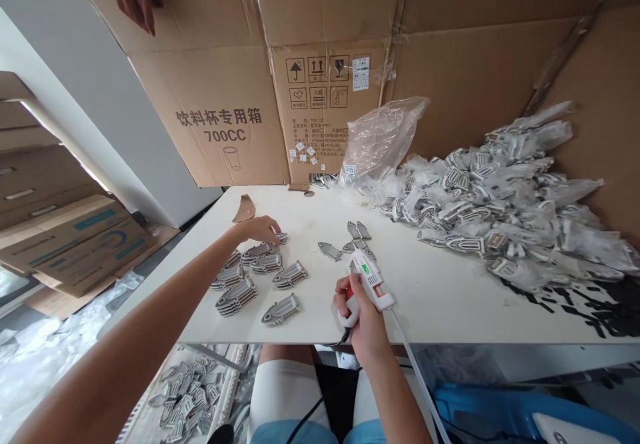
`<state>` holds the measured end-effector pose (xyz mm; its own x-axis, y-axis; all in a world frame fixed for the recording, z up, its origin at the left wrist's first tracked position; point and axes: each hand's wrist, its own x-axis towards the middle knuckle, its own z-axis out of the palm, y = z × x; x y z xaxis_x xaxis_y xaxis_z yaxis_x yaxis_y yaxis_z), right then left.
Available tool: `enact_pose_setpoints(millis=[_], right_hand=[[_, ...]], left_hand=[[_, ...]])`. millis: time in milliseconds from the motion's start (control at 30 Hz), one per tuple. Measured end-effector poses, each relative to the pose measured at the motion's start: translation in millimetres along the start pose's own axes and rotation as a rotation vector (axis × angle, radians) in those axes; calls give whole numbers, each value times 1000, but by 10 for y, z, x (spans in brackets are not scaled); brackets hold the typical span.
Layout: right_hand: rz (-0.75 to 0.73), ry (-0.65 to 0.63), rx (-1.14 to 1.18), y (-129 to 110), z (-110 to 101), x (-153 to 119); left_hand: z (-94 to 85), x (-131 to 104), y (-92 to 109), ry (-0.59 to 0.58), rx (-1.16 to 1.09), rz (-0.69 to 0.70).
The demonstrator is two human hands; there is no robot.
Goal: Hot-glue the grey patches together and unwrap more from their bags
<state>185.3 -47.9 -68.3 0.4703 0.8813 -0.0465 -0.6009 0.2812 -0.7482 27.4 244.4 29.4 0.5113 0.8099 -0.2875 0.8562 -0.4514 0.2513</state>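
My right hand [357, 301] is wrapped round a white hot glue gun [369, 272] with a red trigger, its nozzle pointing up and away from me. Just past the nozzle lie several loose grey, pointed, slotted plates [330, 251] on the white table. My left hand [263, 229] reaches to the back of the stacks, fingers curled down with their tips on a grey slotted plate [282, 237]. Between my arms stand low stacks of the same plates [237, 296]. A single stack [281, 309] sits nearer the table's front edge.
A large heap of bagged plates [480, 197] covers the table's back right, beside a clear plastic bag [383, 137]. Black strips [600, 304] lie at the right. Cardboard [320, 31] walls the back. A brown scrap [244, 209] lies behind my left hand. The gun's cord hangs over the front edge.
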Motion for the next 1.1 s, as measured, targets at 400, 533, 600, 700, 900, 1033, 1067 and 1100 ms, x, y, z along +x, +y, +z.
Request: enact_pose_setpoints(millis=[400, 533, 600, 700, 900, 1033, 1067, 1100], right_hand=[[-33, 88, 88, -10, 28, 20], [-47, 90, 91, 15, 58, 48], [-39, 87, 117, 20, 72, 72], [-40, 89, 139, 0, 81, 108], [-24, 64, 112, -61, 79, 109], [-79, 48, 90, -39, 73, 100], [-94, 48, 80, -36, 66, 94], [-105, 45, 68, -39, 55, 85]], left_hand=[[541, -192, 1111, 0, 239, 554], [634, -119, 1219, 7, 277, 527], [639, -70, 1227, 45, 284, 506], [608, -29, 1232, 28, 272, 476], [486, -309, 1231, 111, 30, 419], [512, -757, 1213, 232, -569, 325], [546, -879, 1202, 245, -724, 288], [588, -998, 1189, 263, -856, 254]])
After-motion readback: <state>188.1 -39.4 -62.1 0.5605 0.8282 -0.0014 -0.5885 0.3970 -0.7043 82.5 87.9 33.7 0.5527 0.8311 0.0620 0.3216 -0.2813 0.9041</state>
